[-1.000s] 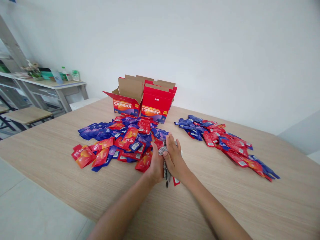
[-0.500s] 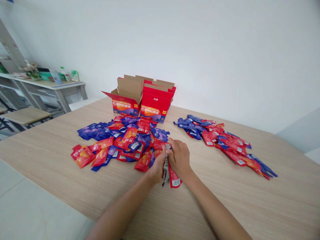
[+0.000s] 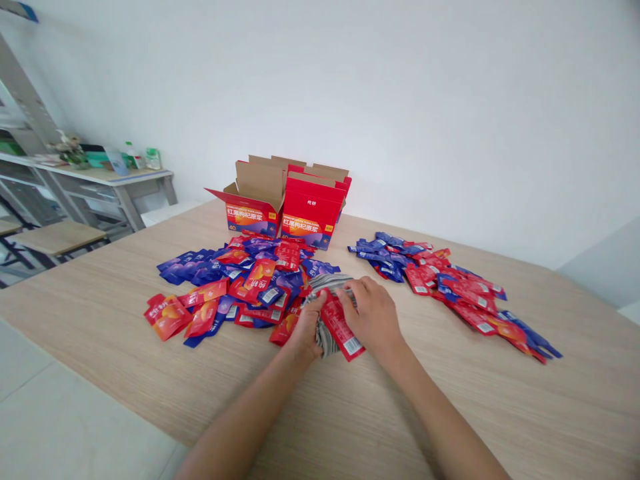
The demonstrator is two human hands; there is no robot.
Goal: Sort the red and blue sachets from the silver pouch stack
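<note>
A grey striped cloth [image 3: 327, 344] is spread behind and around a red pouch [image 3: 344, 331] that tilts with its barcode end toward me. My left hand [image 3: 306, 328] is closed on the pouch and cloth from the left, thumb on the pouch's edge. From the right, my right hand [image 3: 376, 311] bends its fingers onto the pouch and the cloth's upper part; its fingertips are partly hidden. Just beyond my left hand lies a heap of red and blue pouches [image 3: 257, 280].
Two open red and blue cartons [image 3: 253, 217] [image 3: 306, 217] stand behind the heap. A second row of pouches [image 3: 465, 290] runs along the right of the wooden table [image 3: 500, 413]. At the far left are a desk [image 3: 135, 177] with bottles and a stool [image 3: 59, 237].
The cloth, bunched before, has opened out behind the pouch. The pouch has turned its printed face up, and my right hand has shifted slightly right.
</note>
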